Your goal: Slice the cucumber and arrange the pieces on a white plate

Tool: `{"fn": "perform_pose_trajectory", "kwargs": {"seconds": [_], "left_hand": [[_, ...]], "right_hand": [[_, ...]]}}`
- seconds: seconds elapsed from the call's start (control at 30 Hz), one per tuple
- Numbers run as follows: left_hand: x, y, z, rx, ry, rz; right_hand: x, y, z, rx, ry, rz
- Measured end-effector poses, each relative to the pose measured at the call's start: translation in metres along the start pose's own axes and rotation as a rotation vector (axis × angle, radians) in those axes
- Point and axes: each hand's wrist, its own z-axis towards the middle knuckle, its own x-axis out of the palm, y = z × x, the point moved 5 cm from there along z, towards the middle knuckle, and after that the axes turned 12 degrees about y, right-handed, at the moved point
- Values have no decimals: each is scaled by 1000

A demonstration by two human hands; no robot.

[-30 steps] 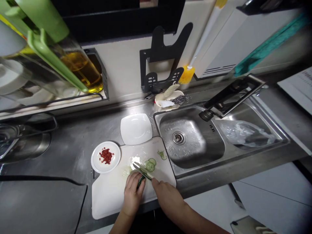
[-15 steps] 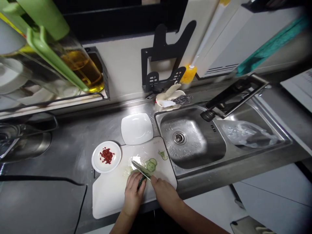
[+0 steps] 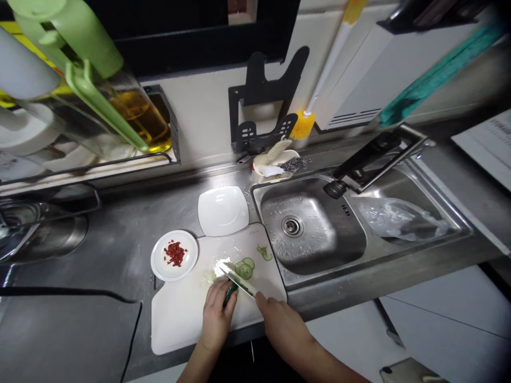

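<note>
On the white cutting board (image 3: pixel 179 324), my left hand (image 3: pixel 216 308) is closed round a dark green cucumber (image 3: pixel 230 293), whose cut end points towards the blade. My right hand (image 3: pixel 279 319) grips the handle of a knife (image 3: pixel 239 282), its blade lying slantwise just beyond the cucumber's end. The handle is hidden in my fingers. Several thin cucumber slices (image 3: pixel 244 268) lie overlapping on the far side of the blade. A few green peel scraps (image 3: pixel 264 252) are near the board's right edge.
A white plate with red berries or bits (image 3: pixel 155 268) stands at the board's left. Behind the board is a square white dish (image 3: pixel 223 210). The steel sink (image 3: pixel 319 250) borders it on the right, with a black faucet (image 3: pixel 355 165) above. An oil bottle (image 3: pixel 139 119) stands on the left shelf.
The knife and my right hand have shifted slightly right and towards me, away from the slices. My left hand stays on the cucumber. The whole view has tilted a little.
</note>
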Motion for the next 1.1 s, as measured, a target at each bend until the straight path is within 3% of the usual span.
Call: {"fn": "perform_pose_trajectory", "kwargs": {"seconds": [0.33,1.1], "left_hand": [[1,1,-3,-34,-21,14],[-1,1,0,6,-37,0]], "right_hand": [[-2,1,-19,25,23,-9],[-7,4,-17,12,43,-37]]}}
